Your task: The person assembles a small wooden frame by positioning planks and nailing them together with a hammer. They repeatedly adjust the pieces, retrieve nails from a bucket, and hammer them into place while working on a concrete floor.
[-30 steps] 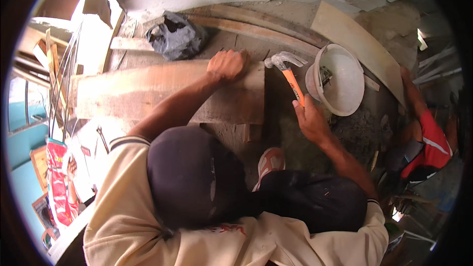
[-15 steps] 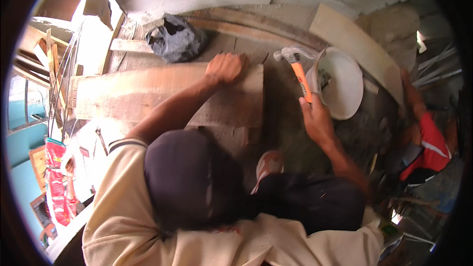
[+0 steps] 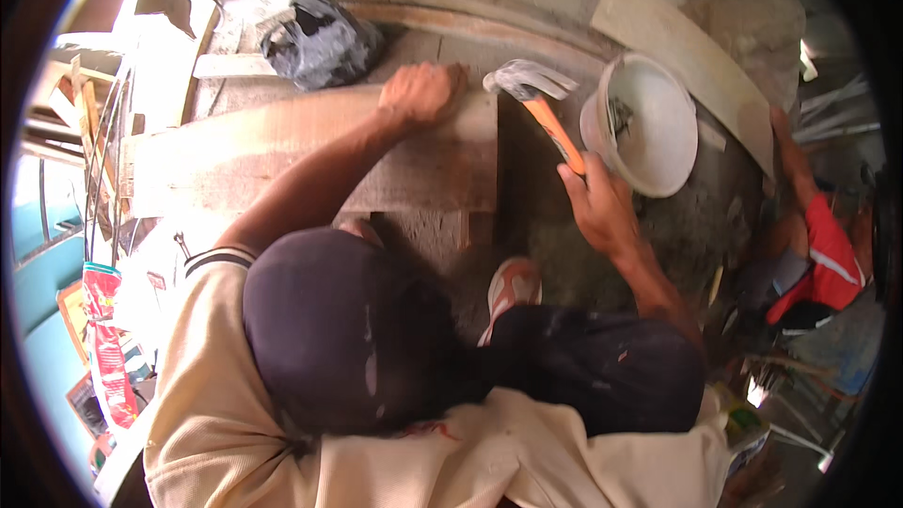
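My right hand (image 3: 605,210) grips a claw hammer (image 3: 552,132) by the lower end of its orange handle. The metal head is raised beside the right end of a wide wooden plank (image 3: 254,152), apart from it. My left hand (image 3: 419,96) is closed in a fist at the plank's far edge, near that right end. Its fingertips are turned away, so whatever they pinch, if anything, is hidden. The plank lies across in front of me, over a lower wooden support (image 3: 478,229).
A white bucket (image 3: 666,179) with small dark bits inside stands right of the hammer. Behind the plank sits a black plastic bag (image 3: 329,42). A pale board (image 3: 687,61) slants at the far right, near another person in a red shirt (image 3: 828,254). Timber strips (image 3: 470,23) lie behind.
My right hand has brought the hammer leftward and slightly up, its head now closer to the plank's end. The left hand stays at the plank's far edge. The whole view has shifted slightly.
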`<state>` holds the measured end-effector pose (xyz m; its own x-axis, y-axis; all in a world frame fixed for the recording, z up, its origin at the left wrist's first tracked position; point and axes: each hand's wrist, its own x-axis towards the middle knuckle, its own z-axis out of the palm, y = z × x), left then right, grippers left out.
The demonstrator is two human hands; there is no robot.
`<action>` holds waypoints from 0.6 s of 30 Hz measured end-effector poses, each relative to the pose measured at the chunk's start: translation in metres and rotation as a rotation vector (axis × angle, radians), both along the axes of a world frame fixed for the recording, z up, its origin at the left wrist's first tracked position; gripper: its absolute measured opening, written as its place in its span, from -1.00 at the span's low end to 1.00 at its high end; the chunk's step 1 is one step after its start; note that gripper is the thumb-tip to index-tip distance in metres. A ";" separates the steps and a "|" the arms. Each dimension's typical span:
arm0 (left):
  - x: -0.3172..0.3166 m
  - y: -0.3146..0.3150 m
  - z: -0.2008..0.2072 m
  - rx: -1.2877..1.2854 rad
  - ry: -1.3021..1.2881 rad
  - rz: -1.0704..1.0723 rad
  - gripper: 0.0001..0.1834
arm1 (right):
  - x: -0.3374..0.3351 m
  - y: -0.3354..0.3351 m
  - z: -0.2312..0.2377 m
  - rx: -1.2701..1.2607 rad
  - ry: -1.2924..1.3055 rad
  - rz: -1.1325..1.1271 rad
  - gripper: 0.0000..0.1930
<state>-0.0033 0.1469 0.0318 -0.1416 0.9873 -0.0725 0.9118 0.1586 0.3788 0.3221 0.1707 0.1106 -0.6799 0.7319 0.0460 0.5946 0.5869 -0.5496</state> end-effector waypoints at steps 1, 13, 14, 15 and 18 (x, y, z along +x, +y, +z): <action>0.000 -0.003 0.003 0.064 0.026 -0.022 -0.53 | 0.005 0.000 0.010 0.072 0.089 -0.023 -0.70; 0.002 -0.001 0.011 -0.090 -0.057 -0.019 -0.45 | -0.001 -0.001 0.003 -0.170 -0.280 -0.052 -0.67; 0.004 -0.001 0.011 -0.099 -0.063 -0.008 -0.45 | 0.011 -0.002 -0.008 -0.135 -0.144 -0.089 -0.66; 0.004 0.000 0.013 -0.041 -0.064 0.038 -0.45 | 0.017 0.005 -0.018 -0.079 0.011 -0.115 -0.65; 0.006 -0.004 0.019 -0.153 -0.031 -0.049 -0.34 | 0.037 -0.017 -0.032 -0.159 0.144 -0.241 -0.66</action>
